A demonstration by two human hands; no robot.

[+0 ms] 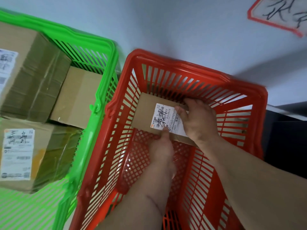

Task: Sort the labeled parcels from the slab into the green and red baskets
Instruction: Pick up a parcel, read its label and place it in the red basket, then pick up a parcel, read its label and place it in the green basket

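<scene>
A small brown cardboard parcel (147, 112) with a white shipping label lies inside the red basket (232, 90), near its far end. My right hand (197, 120) grips the parcel's right side, fingers curled over its far edge. My left hand (162, 148) holds the near edge, thumb pressed on the label's lower corner. The green basket (103, 63) stands to the left, touching the red one, and holds three cardboard parcels: a large taped box (33, 77) at far left, a plain box (78, 97) beside it, and a labeled box (33, 155) nearer me.
Both baskets stand on a pale grey floor. A red-outlined sign with handwriting (282, 14) lies on the floor at the top right. A dark object (285, 136) sits just right of the red basket. The red basket's near half shows bare mesh.
</scene>
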